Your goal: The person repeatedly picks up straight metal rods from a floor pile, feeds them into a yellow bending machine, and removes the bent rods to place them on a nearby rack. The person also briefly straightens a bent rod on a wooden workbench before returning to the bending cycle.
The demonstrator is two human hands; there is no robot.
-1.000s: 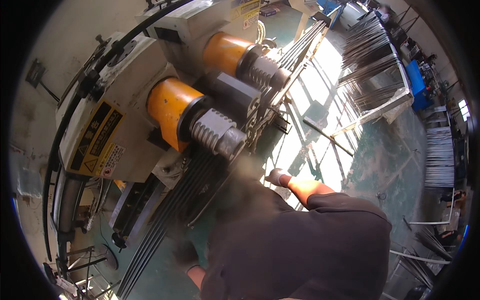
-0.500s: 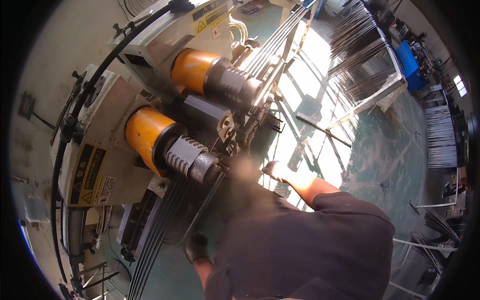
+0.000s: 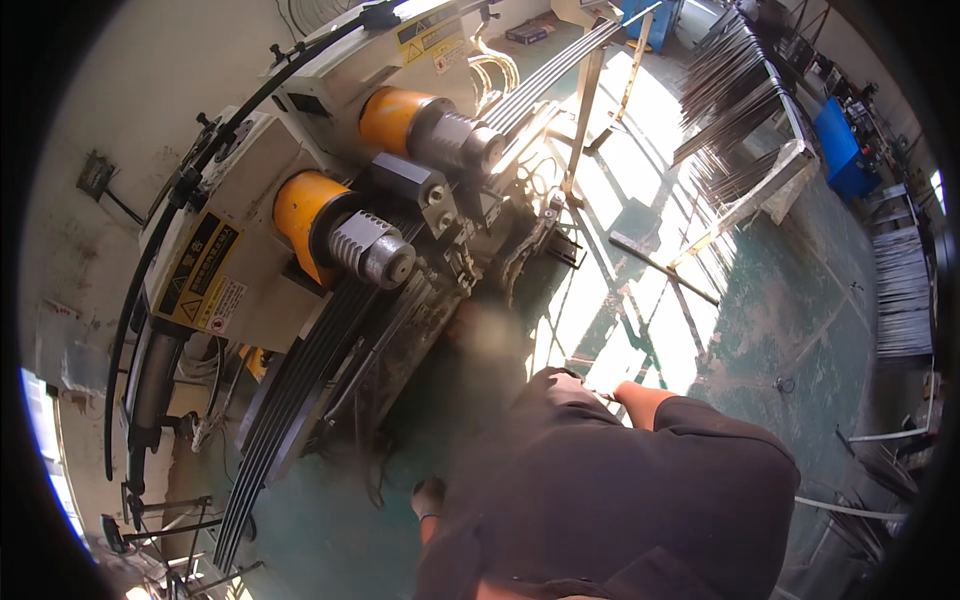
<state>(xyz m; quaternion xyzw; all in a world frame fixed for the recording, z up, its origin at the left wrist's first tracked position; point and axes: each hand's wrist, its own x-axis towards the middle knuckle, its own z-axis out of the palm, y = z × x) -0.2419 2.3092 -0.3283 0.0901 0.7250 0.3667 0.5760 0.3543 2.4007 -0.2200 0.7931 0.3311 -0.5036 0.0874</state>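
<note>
My left hand [image 3: 428,496], in a dark glove, hangs low over the green floor, beside the machine's near side. Nothing shows in it, but its fingers are too small and dark to read. My right hand [image 3: 598,388] is by my body at the edge of the sunlit patch, partly covered by my dark shirt and washed out by glare. Nearest to my left hand is a bent dark metal piece [image 3: 374,478] below the machine. Several long dark rods [image 3: 262,450] run under the front threaded roller shaft [image 3: 372,248], which has an orange collar [image 3: 306,215].
A second orange-collared shaft [image 3: 455,138] sits farther back on the pale machine housing [image 3: 262,165]. A rack of thin metal rods [image 3: 735,95] stands at the far right. A dark bar [image 3: 665,268] lies across the sunlit floor. A blurred smudge covers the view's middle.
The machine has shifted up and left in view as my viewpoint moved. My left hand is now apart from the slanted rod it was beside. My right hand has drawn in toward my body.
</note>
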